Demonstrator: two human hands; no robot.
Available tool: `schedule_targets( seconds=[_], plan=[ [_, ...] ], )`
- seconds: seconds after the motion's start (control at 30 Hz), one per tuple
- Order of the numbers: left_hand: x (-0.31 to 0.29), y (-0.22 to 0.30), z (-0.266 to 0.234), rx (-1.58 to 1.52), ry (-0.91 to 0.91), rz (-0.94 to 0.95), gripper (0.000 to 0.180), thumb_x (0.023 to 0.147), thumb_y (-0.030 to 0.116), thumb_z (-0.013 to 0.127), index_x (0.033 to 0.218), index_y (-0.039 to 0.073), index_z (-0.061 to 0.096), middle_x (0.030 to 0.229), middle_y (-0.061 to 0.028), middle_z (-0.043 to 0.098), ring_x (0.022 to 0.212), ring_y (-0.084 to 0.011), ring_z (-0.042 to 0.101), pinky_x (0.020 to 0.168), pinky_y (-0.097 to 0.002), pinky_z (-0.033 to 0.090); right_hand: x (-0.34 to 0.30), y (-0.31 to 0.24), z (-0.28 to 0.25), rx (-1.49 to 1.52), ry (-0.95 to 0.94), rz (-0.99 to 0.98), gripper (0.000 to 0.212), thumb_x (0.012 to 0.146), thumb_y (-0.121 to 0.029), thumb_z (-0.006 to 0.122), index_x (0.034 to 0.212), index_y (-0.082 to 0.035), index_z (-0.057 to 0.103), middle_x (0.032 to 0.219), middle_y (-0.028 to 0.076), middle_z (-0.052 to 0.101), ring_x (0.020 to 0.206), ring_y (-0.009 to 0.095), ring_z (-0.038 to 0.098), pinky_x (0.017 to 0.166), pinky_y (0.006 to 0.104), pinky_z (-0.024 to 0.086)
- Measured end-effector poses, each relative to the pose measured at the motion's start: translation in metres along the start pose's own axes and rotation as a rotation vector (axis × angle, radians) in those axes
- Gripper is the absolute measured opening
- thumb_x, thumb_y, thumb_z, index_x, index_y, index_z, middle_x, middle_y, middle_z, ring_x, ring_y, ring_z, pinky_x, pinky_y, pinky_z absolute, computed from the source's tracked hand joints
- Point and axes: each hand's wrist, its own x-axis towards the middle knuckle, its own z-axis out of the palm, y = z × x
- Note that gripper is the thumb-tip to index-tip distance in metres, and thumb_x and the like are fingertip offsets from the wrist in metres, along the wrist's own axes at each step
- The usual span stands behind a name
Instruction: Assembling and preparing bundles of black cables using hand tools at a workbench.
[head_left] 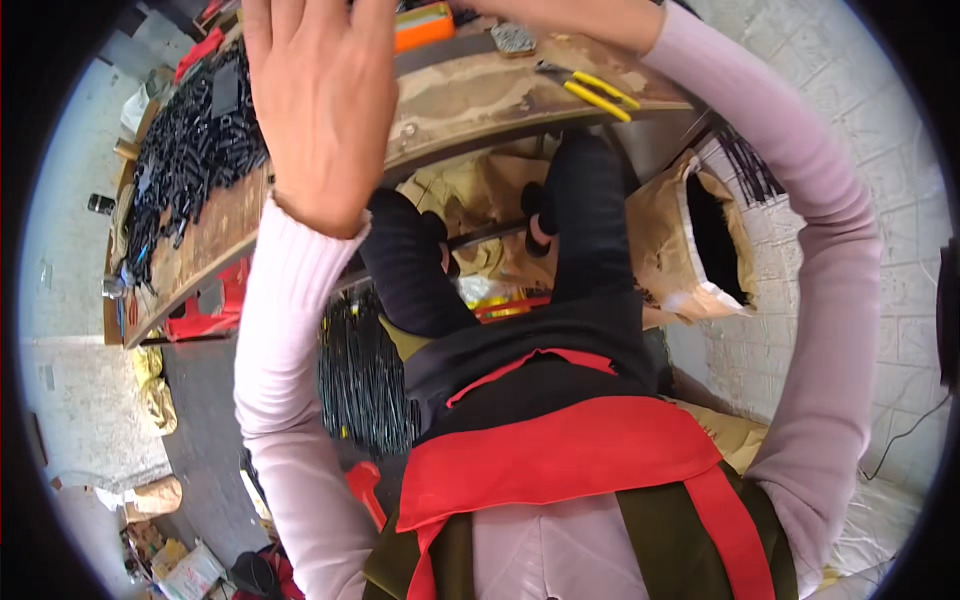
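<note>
My left hand (325, 100) is raised over the near edge of the wooden workbench (470, 95), its back toward me. Its fingers run past the top edge of the picture, so the tips and anything in them are hidden. Reaching across the bench from the right, my right hand (585, 22) is blurred and cut off by the same edge. Its fingers are out of sight too. Below that hand lies a pair of diagonal cutters (595, 92) with yellow handles. A small grey, speckled block (513, 39) sits beside it, and an orange box (424, 27) is between the two hands.
A large heap of black plastic parts (195, 140) covers the bench's left side. An open brown paper sack (680, 240) stands by my right leg. Bundled thin dark rods (365, 375) lie low on my left, near a red stool (215, 305). A white wall (850, 130) bounds the right side.
</note>
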Motion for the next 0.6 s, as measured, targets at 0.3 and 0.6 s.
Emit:
schedule_targets(
  seconds=[0.3,0.6],
  plan=[
    [-0.165,0.064,0.075,-1.366,-0.812,-1.209,0.030,0.094,0.012,0.063,0.119,-0.002,0.052,0.095,-0.0062,0.067,0.085,-0.0102,0.061,0.075,-0.0254,0.049,-0.101,0.074,0.165,1.325,0.518,-0.083,0.039,0.104,-0.040,0.043,0.077,-0.012,0.046,0.055,-0.002,0.037,0.043,0.007,0.033,0.042,0.0228,0.028],
    [-0.297,0.114,0.032,-1.380,-0.873,-1.288,0.056,0.095,0.025,0.063,0.139,-0.002,0.042,0.116,-0.0182,0.064,0.109,-0.0246,0.060,0.093,-0.0366,0.047,-0.186,0.026,0.262,1.438,0.447,0.936,0.034,0.104,-0.035,0.044,0.085,-0.007,0.052,0.061,-0.002,0.045,0.047,0.006,0.038,0.043,0.0219,0.028]
  ],
)
